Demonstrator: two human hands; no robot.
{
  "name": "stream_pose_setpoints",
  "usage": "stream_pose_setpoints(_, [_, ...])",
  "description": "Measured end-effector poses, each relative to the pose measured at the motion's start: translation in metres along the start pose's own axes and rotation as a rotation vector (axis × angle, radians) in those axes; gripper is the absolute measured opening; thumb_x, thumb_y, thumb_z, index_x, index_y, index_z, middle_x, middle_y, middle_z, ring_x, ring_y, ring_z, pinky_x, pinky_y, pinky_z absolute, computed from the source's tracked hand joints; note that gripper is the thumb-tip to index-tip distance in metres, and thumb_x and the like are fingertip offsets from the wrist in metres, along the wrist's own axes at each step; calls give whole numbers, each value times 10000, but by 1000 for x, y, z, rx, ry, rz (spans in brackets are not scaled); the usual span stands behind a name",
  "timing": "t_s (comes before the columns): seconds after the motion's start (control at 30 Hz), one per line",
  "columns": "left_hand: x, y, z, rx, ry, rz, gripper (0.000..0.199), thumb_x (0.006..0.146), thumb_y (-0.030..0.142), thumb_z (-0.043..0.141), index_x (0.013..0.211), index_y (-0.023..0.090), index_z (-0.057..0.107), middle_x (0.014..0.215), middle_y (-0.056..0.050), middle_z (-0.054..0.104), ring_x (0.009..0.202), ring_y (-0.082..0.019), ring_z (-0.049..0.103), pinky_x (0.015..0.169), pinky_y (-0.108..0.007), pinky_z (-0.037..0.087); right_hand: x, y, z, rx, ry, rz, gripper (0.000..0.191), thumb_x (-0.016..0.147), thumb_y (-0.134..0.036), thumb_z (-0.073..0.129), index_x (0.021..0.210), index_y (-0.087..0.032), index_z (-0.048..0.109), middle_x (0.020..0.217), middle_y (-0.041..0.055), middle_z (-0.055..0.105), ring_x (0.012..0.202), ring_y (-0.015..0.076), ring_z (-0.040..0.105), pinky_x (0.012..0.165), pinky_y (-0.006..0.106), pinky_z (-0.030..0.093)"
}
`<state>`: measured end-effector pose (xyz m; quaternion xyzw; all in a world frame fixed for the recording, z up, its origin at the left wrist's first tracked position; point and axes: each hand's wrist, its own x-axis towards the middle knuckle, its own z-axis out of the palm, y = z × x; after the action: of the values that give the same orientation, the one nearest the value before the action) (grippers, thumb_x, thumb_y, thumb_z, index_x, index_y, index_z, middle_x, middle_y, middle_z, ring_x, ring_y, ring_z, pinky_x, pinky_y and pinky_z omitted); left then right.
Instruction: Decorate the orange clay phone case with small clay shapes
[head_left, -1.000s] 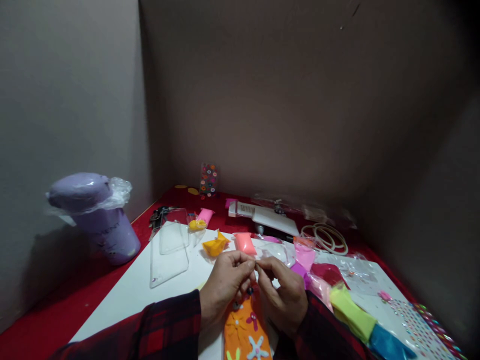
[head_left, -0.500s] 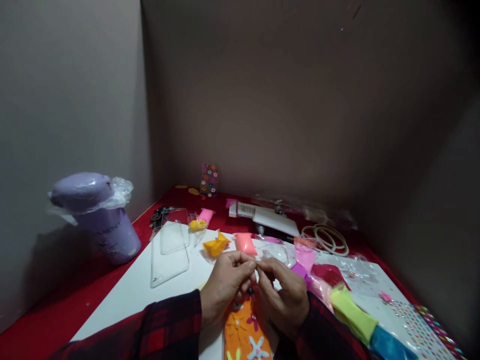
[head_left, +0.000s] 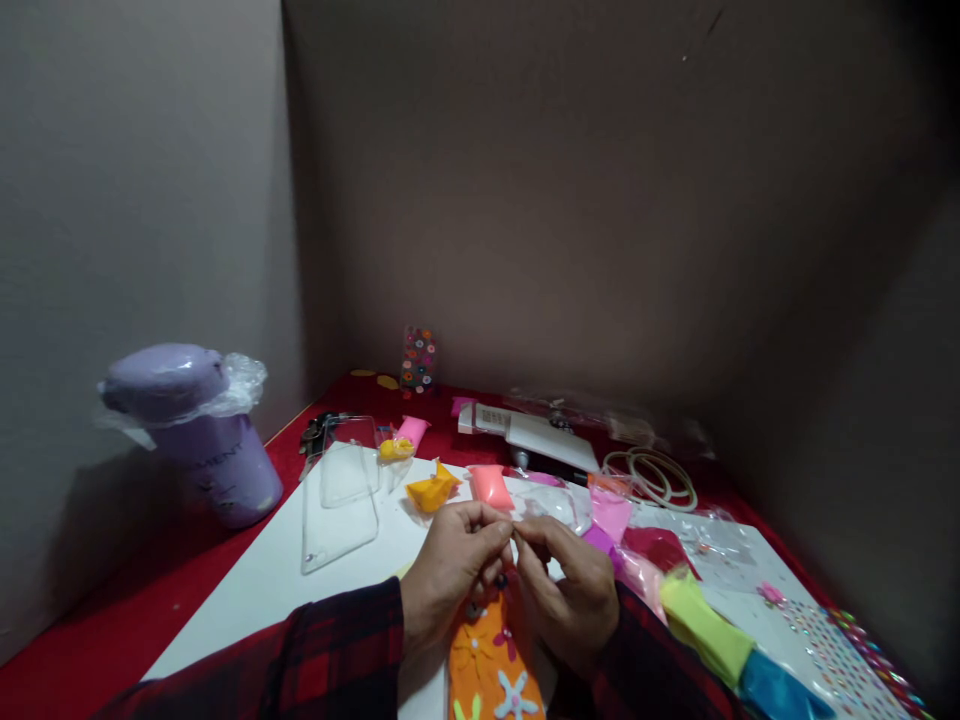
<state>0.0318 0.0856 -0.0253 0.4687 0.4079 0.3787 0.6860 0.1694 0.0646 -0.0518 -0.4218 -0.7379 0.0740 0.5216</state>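
Observation:
My left hand [head_left: 459,560] and my right hand [head_left: 568,580] meet at their fingertips, both pinched closed. Whatever lies between the fingertips is too small to make out. Directly below them is an orange clay-covered phone case [head_left: 484,660], decorated with flower shapes in white, dark pink and orange, plus a yellow-green piece at its lower left. Its upper end is partly hidden by my hands. Just beyond my fingers lies a coral-pink clay packet [head_left: 491,487], and left of that an orange clay packet [head_left: 433,490].
A white board [head_left: 240,590] covers part of the red cloth [head_left: 90,610]. Clear phone cases [head_left: 341,530] lie left; a purple tumbler [head_left: 225,460] stands beyond them. Yellow [head_left: 705,620] and blue clay packets [head_left: 780,690] and rhinestone sheets [head_left: 840,650] sit right. White cable [head_left: 660,478] coils at the back.

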Motion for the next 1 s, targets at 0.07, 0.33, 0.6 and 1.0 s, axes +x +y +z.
stream_pose_setpoints(0.07, [0,0,1,2,14,-4,221,760,334,571,656,152,502,403,62,420,282,-43,328,272,-142,243,0,0,0,-9,-1,-2,138,841,-118,479,832,-177,603,643,12,577,547,111,503,515,241,414])
stream_pose_setpoints(0.33, [0,2,5,-19,33,-14,184,736,298,568,647,159,487,399,67,417,285,-38,318,280,-136,234,1,1,2,14,25,43,124,822,-143,515,762,-169,620,605,6,585,519,110,519,495,232,415])
stream_pose_setpoints(0.6, [1,0,4,2,59,-19,116,731,255,539,677,164,492,409,56,449,287,-52,342,276,-142,242,3,-2,4,113,58,202,122,826,-177,524,771,-171,632,569,-10,606,473,106,551,462,211,437])
stream_pose_setpoints(1.0, [-1,3,4,87,65,7,186,739,313,571,678,153,496,426,53,446,310,-54,375,294,-143,255,0,0,4,167,26,303,134,818,-230,540,741,-176,636,602,6,615,508,114,540,503,225,421])
